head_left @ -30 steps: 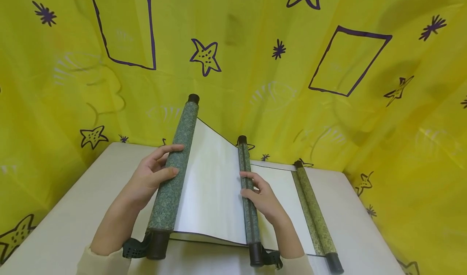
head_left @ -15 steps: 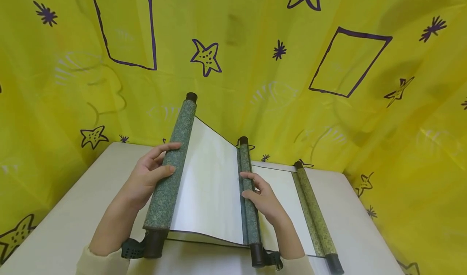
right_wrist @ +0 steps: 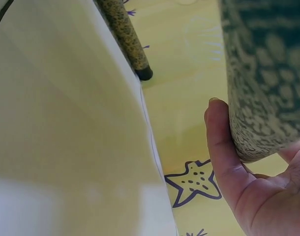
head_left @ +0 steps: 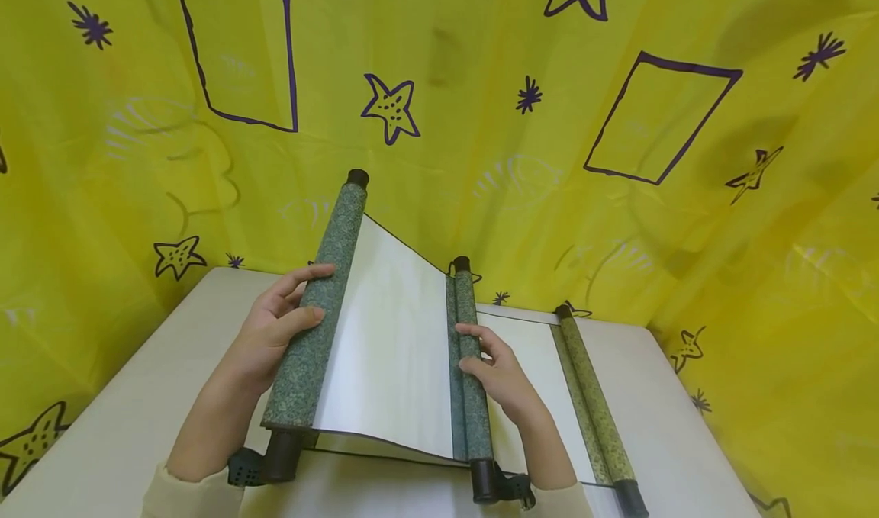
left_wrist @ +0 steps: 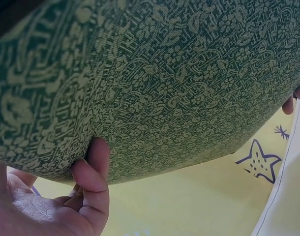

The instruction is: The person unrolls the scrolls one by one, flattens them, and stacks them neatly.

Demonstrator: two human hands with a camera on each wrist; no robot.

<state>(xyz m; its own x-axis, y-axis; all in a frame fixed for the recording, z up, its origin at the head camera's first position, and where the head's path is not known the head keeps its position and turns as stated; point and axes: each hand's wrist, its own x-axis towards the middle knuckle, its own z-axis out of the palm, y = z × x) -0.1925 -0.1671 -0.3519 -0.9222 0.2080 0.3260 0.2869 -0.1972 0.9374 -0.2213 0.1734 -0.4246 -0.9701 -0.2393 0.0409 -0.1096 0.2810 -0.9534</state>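
A green-patterned hanging scroll (head_left: 387, 342) is held partly unrolled above the table, its white face showing between two rolled ends with dark knobs. My left hand (head_left: 271, 331) grips the thicker left roll, thumb and fingers curled round it. The thin right rod is held by my right hand (head_left: 504, 377), thumb and index finger on its near side. The left wrist view shows the scroll's floral green back (left_wrist: 179, 88), with curled left fingers (left_wrist: 93, 182) under it. In the right wrist view, the right hand (right_wrist: 268, 201) cups the patterned rod (right_wrist: 268, 98).
Behind and partly under the held scroll, a second scroll lies on the white table (head_left: 680, 426), with an olive-patterned rod (head_left: 597, 396) along its right side. A yellow curtain (head_left: 439, 121) printed with purple stars and frames hangs close behind the table and on both sides.
My left hand has shifted slightly left with its roll. The right rod has moved a little right and turned, so a wider green strip shows beside the white face.
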